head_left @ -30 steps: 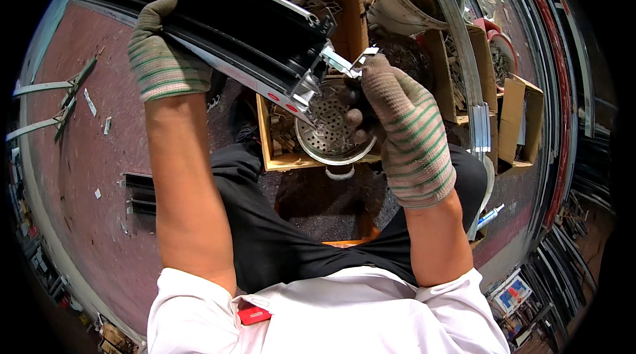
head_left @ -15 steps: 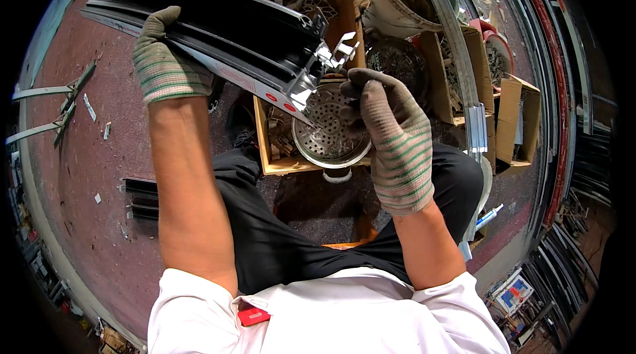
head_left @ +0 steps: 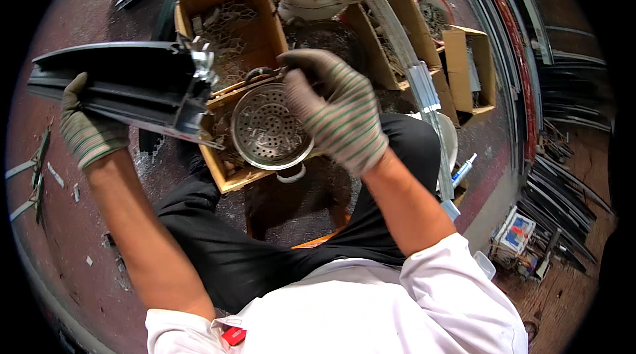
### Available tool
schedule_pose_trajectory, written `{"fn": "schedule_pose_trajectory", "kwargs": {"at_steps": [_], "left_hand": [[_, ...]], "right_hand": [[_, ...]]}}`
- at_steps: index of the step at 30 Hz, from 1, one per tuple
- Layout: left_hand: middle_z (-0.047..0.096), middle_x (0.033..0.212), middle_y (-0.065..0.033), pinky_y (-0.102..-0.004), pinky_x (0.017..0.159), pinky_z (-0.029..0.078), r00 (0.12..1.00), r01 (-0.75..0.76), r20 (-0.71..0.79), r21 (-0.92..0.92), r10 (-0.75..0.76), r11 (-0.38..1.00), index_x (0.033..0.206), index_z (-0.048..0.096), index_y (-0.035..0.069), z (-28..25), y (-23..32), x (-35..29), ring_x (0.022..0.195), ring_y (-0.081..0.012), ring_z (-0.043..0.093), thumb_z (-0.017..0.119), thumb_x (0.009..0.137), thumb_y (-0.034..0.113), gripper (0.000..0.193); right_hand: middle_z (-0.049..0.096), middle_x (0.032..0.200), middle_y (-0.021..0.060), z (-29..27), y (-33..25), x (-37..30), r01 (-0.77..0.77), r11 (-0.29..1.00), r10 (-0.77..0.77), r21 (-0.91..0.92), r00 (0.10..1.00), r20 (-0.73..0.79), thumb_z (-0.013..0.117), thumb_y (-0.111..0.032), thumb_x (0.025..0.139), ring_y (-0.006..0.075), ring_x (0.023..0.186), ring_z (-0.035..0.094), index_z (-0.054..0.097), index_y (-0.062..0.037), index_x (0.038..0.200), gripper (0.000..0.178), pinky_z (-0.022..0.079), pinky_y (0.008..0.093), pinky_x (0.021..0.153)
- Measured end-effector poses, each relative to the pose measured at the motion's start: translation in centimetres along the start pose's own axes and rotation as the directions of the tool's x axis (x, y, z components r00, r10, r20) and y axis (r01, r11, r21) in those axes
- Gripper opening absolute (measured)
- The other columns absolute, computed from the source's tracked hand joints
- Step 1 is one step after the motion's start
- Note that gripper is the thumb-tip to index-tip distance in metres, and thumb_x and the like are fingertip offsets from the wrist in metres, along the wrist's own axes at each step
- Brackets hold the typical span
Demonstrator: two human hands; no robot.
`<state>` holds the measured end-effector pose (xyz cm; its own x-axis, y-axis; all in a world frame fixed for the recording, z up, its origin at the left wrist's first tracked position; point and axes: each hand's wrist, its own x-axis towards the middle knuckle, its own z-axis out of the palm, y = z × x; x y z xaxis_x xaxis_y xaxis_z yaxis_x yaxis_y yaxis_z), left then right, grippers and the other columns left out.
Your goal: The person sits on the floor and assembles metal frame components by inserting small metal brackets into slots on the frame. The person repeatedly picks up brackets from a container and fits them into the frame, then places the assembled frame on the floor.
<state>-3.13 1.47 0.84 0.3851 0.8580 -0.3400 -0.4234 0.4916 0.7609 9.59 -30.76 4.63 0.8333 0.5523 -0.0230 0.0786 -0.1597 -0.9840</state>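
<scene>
A long black metal profile (head_left: 132,85) with several channels lies tilted in my gloved left hand (head_left: 93,125), thumb over its near edge and fingers beneath. Its cut end, with bright metal pieces at the corner, points right above a box's edge. To the right, my gloved right hand (head_left: 338,112) hovers beside a perforated steel colander (head_left: 265,114), thumb and fingers apart, with nothing visible between them. Small shiny pieces lie inside the colander, which rests on an open box (head_left: 232,183).
Beyond the colander is a cardboard box (head_left: 192,6) holding white plastic-like pieces. A dirty white bucket (head_left: 295,6) stands farther back. A long grey metal strip (head_left: 379,6) slants down past more boxes at the right. Bundled profiles (head_left: 553,221) lie far right.
My left hand has shifted left and lower with the profile. My right hand has turned and its fingers have spread, still near the colander. The whole view has swung to the right.
</scene>
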Motion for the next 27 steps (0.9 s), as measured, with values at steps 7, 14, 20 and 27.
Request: {"fn": "schedule_pose_trajectory", "kwargs": {"at_steps": [7, 14, 20, 27], "left_hand": [[0.071, 0.105, -0.0167, -0.0417, 0.089, 0.059, 0.999, 0.013, -0.052, 0.040, -0.011, 0.999, 0.104, 0.067, 0.000, -0.8, -0.4, 0.8, 0.094, -0.0299, 0.070, 0.075, 0.078, 0.011, 0.029], [0.068, 0.109, -0.0181, -0.0447, 0.090, 0.059, 0.997, 0.017, -0.073, 0.060, -0.012, 0.998, 0.110, 0.062, -0.001, -1.0, -0.4, 0.8, 0.099, -0.0313, 0.068, 0.074, 0.077, 0.011, 0.037], [0.068, 0.108, -0.0191, -0.0444, 0.089, 0.060, 0.995, 0.022, -0.094, 0.077, -0.015, 0.997, 0.113, 0.061, -0.001, -0.4, -0.9, 0.7, 0.098, -0.0317, 0.069, 0.073, 0.077, 0.010, 0.040], [0.071, 0.101, -0.0171, -0.0407, 0.083, 0.063, 0.997, -0.012, -0.079, 0.094, 0.019, 0.996, 0.102, 0.065, 0.000, -0.1, -1.2, 0.6, 0.089, -0.0291, 0.071, 0.071, 0.078, 0.008, 0.025]], "right_hand": [[0.067, 0.108, 0.0272, -19.7, 8.7, 5.5, -0.257, 0.349, -0.156, -0.901, 0.932, -0.326, 0.067, -0.040, 0.085, 0.0417, 0.101, 0.065, 0.070, -0.0029, 0.112, 0.046, 0.051, 0.0459, 0.092], [0.062, 0.113, 0.0230, -24.5, 12.7, 3.5, -0.388, -0.048, -0.085, -0.921, 0.920, -0.383, 0.078, -0.047, 0.077, 0.0403, 0.109, 0.059, 0.063, -0.0037, 0.113, 0.058, 0.049, 0.0505, 0.094], [0.062, 0.111, 0.0176, -25.3, 14.6, 3.6, -0.279, -0.148, -0.114, -0.949, 0.958, -0.264, 0.083, -0.041, 0.073, 0.0373, 0.105, 0.060, 0.061, -0.0076, 0.103, 0.050, 0.050, 0.0496, 0.088], [0.063, 0.105, 0.0158, -24.8, 14.8, 4.6, -0.252, -0.292, -0.096, -0.923, 0.968, -0.233, 0.082, -0.041, 0.074, 0.0359, 0.105, 0.061, 0.062, -0.0068, 0.104, 0.050, 0.051, 0.0507, 0.086]]}}
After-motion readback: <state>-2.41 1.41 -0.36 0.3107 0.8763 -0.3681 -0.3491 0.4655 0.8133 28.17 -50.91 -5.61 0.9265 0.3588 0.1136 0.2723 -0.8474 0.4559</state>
